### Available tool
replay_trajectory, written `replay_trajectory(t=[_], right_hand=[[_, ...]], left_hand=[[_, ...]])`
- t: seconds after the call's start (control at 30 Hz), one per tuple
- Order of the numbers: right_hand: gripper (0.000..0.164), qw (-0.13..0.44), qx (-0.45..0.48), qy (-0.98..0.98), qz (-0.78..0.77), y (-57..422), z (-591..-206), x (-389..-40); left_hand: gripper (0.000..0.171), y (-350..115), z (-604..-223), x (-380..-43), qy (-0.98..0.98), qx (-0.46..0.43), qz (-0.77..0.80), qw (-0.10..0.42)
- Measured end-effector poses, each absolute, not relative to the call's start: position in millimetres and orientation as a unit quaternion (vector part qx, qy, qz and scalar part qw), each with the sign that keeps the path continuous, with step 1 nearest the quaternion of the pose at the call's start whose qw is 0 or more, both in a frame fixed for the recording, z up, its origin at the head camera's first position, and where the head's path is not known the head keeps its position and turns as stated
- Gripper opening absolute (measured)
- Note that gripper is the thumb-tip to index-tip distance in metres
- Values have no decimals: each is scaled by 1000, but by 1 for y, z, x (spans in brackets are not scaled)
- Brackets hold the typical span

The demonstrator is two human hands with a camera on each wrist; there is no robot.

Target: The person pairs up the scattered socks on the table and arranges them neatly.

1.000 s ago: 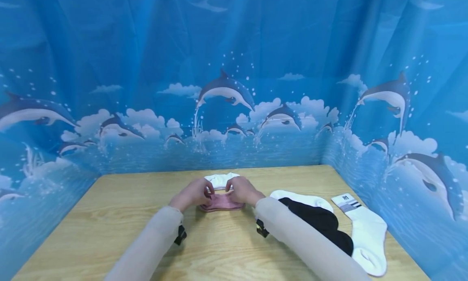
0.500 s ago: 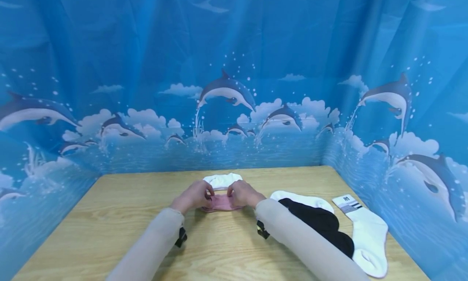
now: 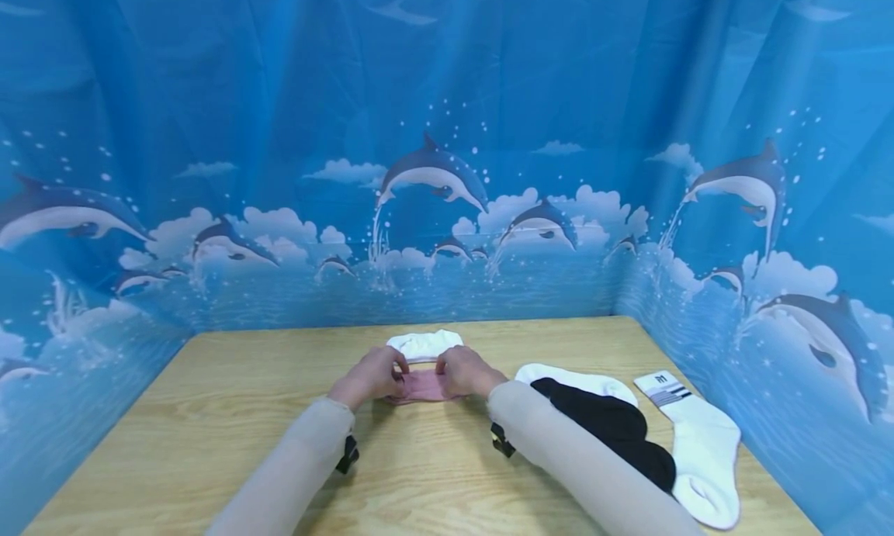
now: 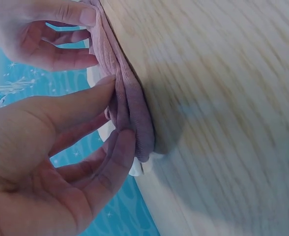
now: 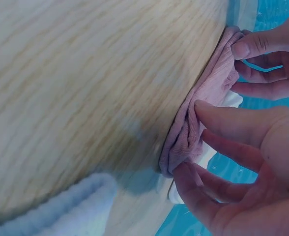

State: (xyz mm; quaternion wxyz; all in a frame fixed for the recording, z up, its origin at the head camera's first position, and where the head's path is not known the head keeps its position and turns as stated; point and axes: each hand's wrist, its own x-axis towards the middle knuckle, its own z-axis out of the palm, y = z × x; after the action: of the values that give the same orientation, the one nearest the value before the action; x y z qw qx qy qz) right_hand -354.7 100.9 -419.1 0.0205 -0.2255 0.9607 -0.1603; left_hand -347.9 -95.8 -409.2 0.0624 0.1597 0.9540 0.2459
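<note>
A pink sock (image 3: 423, 385), folded into a flat bundle, lies on the table near its far side. My left hand (image 3: 373, 375) pinches its left end, thumb on the near face and fingertips at the end fold in the left wrist view. At the right end my right hand (image 3: 466, 371) grips it the same way, thumb (image 5: 216, 115) pressed on the ribbed cloth. Several layers show along its edge. Just beyond it rests a folded white sock (image 3: 424, 345), partly hidden by the hands.
To the right lie a black pair of socks (image 3: 594, 412), a white sock (image 3: 615, 389) behind them, and a long white sock (image 3: 705, 443) with grey stripes near the right edge. A blue dolphin curtain (image 3: 447, 70) borders the wooden table (image 3: 209, 412).
Both hands keep hold of the pink sock and have shifted only slightly. A little more of the white sock behind shows between them.
</note>
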Motion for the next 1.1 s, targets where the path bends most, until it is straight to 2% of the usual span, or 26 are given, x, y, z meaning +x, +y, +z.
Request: replay_trajectory(t=[1.1], right_hand=[[36, 44, -211, 967, -137, 98, -415, -358]], left_hand=[[29, -93, -408, -352, 959, 133, 237, 76]])
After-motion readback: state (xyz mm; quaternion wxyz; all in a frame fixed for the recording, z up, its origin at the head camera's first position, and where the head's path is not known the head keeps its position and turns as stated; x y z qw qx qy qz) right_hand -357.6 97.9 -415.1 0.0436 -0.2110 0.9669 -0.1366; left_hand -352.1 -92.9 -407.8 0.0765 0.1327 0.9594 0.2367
